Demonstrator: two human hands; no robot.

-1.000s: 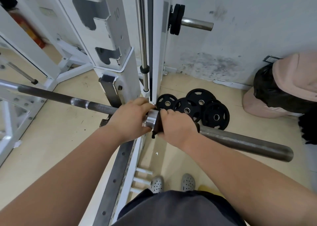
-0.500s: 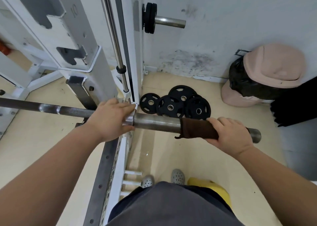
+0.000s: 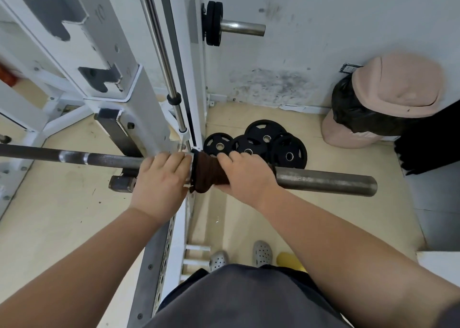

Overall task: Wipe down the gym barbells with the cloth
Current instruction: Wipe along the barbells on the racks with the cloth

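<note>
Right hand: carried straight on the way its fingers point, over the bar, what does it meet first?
Probably the black weight plates on the floor just past the barbell. They lie lower than the right hand, which grips the cloth, so depth is uncertain.

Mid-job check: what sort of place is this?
Most likely a gym's free-weight corner: a barbell lies across a white power rack, black weight plates sit on the floor, and a storage peg holds more.

The cloth [image 3: 207,172] is around the barbell [image 3: 323,179], under the right hand [image 3: 246,176] and just right of the left hand [image 3: 161,181], with weight plates [image 3: 266,141] on the floor behind.
</note>
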